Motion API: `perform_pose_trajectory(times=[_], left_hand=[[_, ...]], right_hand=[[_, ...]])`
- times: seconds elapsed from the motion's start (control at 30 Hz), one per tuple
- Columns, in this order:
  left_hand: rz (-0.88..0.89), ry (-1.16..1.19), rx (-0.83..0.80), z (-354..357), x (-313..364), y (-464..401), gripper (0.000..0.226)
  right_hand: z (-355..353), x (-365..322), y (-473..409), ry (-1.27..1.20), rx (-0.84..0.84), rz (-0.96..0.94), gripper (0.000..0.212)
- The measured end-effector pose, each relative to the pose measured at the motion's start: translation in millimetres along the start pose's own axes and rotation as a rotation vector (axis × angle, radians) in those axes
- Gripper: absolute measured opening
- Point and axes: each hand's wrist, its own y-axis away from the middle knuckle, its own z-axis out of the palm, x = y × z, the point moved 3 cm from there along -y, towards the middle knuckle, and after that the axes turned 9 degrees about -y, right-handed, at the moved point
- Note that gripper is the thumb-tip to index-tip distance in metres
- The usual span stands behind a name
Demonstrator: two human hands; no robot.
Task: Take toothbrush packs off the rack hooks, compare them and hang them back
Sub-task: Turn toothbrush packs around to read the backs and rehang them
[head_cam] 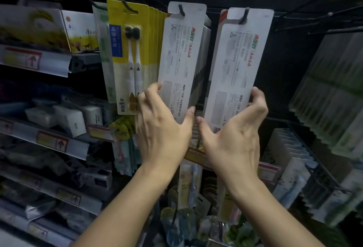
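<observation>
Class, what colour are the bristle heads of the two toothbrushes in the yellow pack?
Black bristle heads, seen in the head view.

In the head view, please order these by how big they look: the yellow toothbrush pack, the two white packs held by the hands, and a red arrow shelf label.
1. Right white pack and left white pack: they look alike, so unranked.
2. Yellow toothbrush pack, slightly shorter.
3. Red arrow shelf label, by far the smallest.

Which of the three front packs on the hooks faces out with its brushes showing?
The yellow pack, leftmost, untouched. The two white packs, held by the left hand and right hand, show printed backs.
</observation>
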Motion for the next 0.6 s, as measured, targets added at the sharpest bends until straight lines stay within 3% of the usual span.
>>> perform_pose_trajectory(times=[0.6], left_hand=[[0.036, 0.13, 0.087, -11.4, 1.1, 1.4, 0.075]], right_hand=[[6.8, -2.5, 0.5, -0.186, 0.091, -0.096, 0.102]])
